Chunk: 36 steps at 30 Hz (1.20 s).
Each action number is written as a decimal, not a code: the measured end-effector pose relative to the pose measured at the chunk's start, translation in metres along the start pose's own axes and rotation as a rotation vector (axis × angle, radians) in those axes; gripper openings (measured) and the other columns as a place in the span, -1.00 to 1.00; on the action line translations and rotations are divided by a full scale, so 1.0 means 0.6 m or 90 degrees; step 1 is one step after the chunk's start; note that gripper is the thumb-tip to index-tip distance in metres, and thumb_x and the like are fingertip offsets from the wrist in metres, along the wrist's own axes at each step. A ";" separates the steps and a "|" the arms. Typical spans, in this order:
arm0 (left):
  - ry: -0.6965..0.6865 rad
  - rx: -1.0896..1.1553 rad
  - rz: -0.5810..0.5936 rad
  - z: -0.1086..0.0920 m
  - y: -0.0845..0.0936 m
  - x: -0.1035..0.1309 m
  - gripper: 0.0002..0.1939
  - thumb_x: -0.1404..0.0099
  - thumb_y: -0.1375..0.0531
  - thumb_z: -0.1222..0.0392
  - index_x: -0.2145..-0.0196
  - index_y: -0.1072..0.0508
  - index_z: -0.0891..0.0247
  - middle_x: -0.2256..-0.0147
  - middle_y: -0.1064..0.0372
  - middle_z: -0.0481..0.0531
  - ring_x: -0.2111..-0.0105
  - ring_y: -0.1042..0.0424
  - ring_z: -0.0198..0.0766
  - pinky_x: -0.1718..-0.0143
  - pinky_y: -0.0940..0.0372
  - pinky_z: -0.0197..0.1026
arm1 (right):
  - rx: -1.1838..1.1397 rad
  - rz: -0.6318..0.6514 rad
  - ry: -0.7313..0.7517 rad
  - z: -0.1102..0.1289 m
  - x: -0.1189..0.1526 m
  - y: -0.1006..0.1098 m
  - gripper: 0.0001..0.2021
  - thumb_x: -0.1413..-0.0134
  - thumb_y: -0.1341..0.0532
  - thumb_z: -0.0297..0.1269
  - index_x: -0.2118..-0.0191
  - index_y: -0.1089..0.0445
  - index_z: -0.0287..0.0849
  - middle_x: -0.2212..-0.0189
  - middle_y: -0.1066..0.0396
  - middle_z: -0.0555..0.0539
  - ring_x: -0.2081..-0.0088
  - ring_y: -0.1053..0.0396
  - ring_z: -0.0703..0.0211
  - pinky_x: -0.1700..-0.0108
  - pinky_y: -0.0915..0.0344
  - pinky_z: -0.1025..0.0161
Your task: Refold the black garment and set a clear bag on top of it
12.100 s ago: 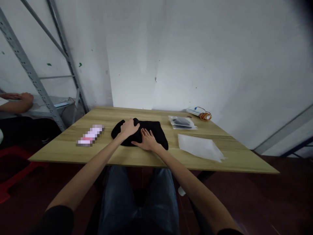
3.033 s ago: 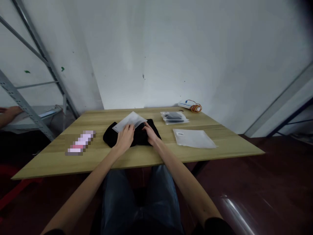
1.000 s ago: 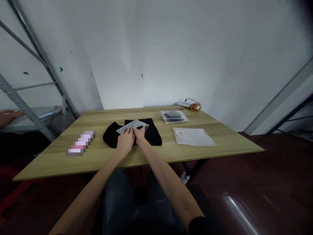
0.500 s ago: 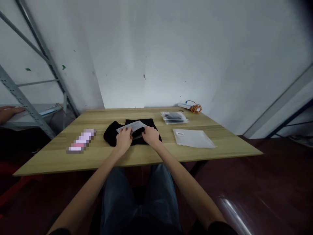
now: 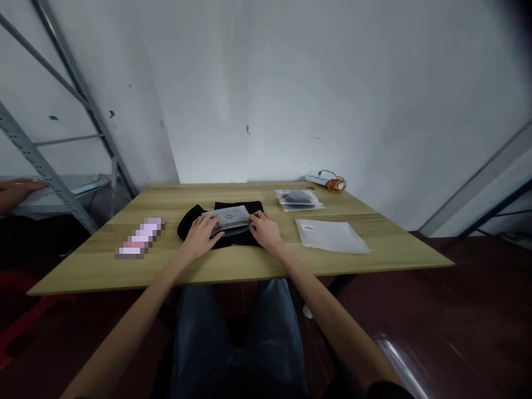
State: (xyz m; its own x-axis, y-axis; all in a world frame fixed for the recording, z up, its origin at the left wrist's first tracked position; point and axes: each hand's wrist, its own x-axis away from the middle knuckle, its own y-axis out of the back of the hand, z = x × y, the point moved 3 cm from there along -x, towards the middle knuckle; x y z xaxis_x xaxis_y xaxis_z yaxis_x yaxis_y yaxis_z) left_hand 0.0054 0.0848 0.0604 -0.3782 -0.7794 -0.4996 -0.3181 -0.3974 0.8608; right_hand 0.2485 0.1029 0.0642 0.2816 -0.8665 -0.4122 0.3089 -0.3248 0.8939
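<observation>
A translucent plastic bag (image 5: pixel 231 216) with a small round mark lies over folded black cloth (image 5: pixel 189 220) near the table's front edge. At the bag's left end, my left hand (image 5: pixel 202 235) is closed on its edge, the thumb below and the fingers on top. My right hand (image 5: pixel 264 228) pinches the right end of the same bag. Part of the bag's lower edge bulges toward me between the hands. Black cloth shows behind the bag and below it.
On the wooden table (image 5: pixel 216 266) are a flat frosted bag (image 5: pixel 332 236) at right, stacked bags with dark contents (image 5: pixel 297 199) behind it, a power strip with orange cable (image 5: pixel 336 183) and a pixelated object (image 5: pixel 141 238) at left. Another person's hand (image 5: pixel 20 191) is far left.
The bag has been drawn flatter and its marked face now shows. My left hand has shifted left and my right hand slightly right, so they are farther apart. The view has tilted slightly.
</observation>
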 end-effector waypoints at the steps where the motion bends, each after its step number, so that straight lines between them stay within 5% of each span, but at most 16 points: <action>1: -0.004 0.014 -0.010 0.006 0.007 0.013 -0.76 -0.46 -0.20 0.07 -0.04 -0.44 0.14 -0.19 -0.38 0.15 -0.22 -0.34 0.04 -0.29 -0.22 0.08 | -0.012 -0.006 -0.014 0.001 0.007 0.005 -0.80 -0.39 -0.17 -0.40 0.02 -0.52 -0.08 -0.05 -0.46 -0.17 -0.09 -0.37 -0.04 0.03 -0.34 0.17; 4: 0.001 0.041 -0.040 0.021 0.023 0.047 -0.75 -0.40 -0.24 0.10 -0.01 -0.44 0.13 -0.12 -0.44 0.11 -0.17 -0.37 0.00 -0.29 -0.21 0.06 | -0.045 -0.037 -0.016 0.019 0.020 0.019 -0.83 -0.39 -0.18 -0.37 0.04 -0.52 -0.10 -0.02 -0.47 -0.16 -0.06 -0.39 -0.03 0.01 -0.33 0.16; 8: 0.027 0.064 -0.071 0.033 0.022 0.060 -0.90 -0.42 -0.19 0.15 0.16 -0.49 0.13 0.05 -0.51 0.07 -0.03 -0.44 -0.06 -0.18 -0.30 0.00 | -0.061 -0.063 0.105 0.076 0.013 0.024 -0.77 -0.40 -0.22 -0.35 -0.09 -0.49 -0.10 -0.07 -0.47 -0.16 -0.12 -0.35 -0.05 -0.14 -0.28 0.10; 14: 0.053 0.047 -0.093 0.041 0.009 0.049 -0.87 -0.42 -0.18 0.20 0.13 -0.53 0.14 0.09 -0.54 0.08 0.00 -0.46 -0.03 -0.11 -0.34 0.01 | -0.019 -0.014 0.228 0.148 -0.018 -0.019 -0.76 -0.43 -0.24 -0.29 -0.13 -0.48 -0.09 -0.06 -0.49 -0.17 -0.16 -0.33 -0.08 -0.14 -0.28 0.05; 27: 0.119 0.165 -0.183 0.061 0.006 0.059 -0.82 -0.45 -0.08 0.29 0.11 -0.48 0.19 0.11 -0.49 0.12 0.05 -0.50 -0.10 -0.04 -0.41 -0.08 | 0.061 -0.039 0.291 0.197 -0.036 -0.048 -0.77 -0.49 -0.16 -0.22 -0.10 -0.48 -0.11 -0.09 -0.46 -0.21 -0.17 -0.26 -0.12 -0.14 -0.26 0.00; 36: 0.125 0.114 -0.139 0.067 0.013 0.068 -0.80 -0.46 -0.08 0.25 0.09 -0.49 0.16 0.07 -0.50 0.14 0.06 -0.51 -0.06 0.01 -0.41 -0.06 | 0.073 -0.029 0.280 0.225 -0.040 -0.067 -0.72 -0.53 -0.04 -0.28 -0.06 -0.50 -0.14 -0.01 -0.51 -0.23 -0.09 -0.33 -0.10 -0.05 -0.32 0.02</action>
State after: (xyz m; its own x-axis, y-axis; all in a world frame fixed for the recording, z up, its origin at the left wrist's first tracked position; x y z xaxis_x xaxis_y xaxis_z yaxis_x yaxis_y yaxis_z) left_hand -0.0476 0.0697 0.0428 -0.1154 -0.7709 -0.6264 -0.5268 -0.4871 0.6966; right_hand 0.1069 0.0858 0.0619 0.6372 -0.6147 -0.4649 0.2348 -0.4198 0.8767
